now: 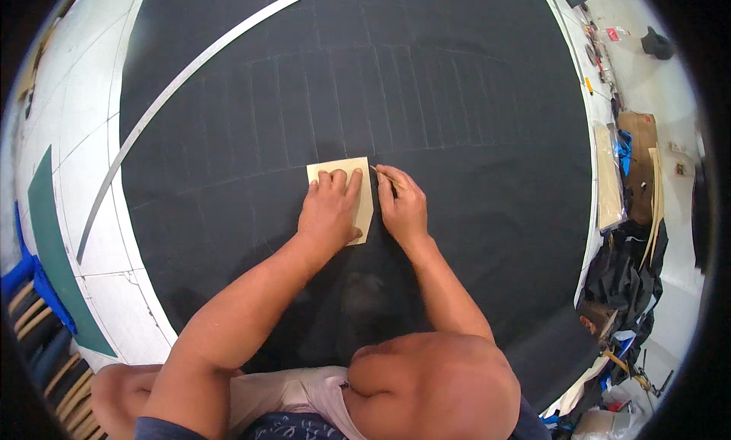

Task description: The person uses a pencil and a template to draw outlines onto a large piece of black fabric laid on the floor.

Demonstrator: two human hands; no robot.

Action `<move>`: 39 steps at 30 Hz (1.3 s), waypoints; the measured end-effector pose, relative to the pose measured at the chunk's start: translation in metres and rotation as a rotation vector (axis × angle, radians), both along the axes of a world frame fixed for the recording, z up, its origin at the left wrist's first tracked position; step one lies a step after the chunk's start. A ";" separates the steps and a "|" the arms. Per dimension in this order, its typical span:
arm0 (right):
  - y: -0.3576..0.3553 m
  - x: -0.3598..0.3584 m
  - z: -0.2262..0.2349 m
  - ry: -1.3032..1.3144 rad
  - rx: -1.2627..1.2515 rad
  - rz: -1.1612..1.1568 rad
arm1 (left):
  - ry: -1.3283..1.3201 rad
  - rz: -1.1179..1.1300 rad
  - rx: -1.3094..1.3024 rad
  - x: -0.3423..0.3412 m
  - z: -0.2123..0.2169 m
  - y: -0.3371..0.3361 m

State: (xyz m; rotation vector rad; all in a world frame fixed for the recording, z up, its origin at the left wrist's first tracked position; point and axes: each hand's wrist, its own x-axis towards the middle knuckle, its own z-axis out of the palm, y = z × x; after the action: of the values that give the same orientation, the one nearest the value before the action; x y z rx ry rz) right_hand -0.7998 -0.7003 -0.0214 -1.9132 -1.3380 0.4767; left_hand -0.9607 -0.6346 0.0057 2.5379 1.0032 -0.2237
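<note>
A pale yellow card template (364, 204) with a slanted lower right edge lies on a large black sheet of fabric or leather (487, 219). My left hand (333, 204) presses flat on the template, fingers and thumb spread. Just off the template's right edge, my right hand (403, 206) pinches a thin marking pen (389, 179), its tip beside the template's upper right corner. Faint pale lines run over the black sheet: two long ones across, with several short ones between them. The template's top edge sits near the lower long line.
A long metal ruler (183, 74) rests across the sheet's left side and the white table (99, 276). Far left are a green mat (65, 265) and a blue chair (34, 288). Tools, a brown bag (638, 158) and black plastic (624, 272) line the right side.
</note>
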 end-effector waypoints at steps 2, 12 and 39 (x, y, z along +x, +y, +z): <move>0.011 0.003 -0.005 -0.021 0.027 0.012 | 0.011 -0.003 0.017 0.002 0.001 0.000; 0.020 0.005 -0.018 -0.103 0.114 0.044 | 0.069 -0.012 0.013 0.005 0.005 0.001; -0.057 -0.005 0.012 0.097 -0.075 0.001 | 0.047 0.016 -0.014 -0.001 0.000 0.001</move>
State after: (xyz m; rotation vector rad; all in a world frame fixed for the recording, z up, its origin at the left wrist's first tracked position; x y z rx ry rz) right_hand -0.8050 -0.7576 -0.0090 -1.9245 -1.2746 0.6206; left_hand -0.9617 -0.6334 0.0061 2.5214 1.0355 -0.2856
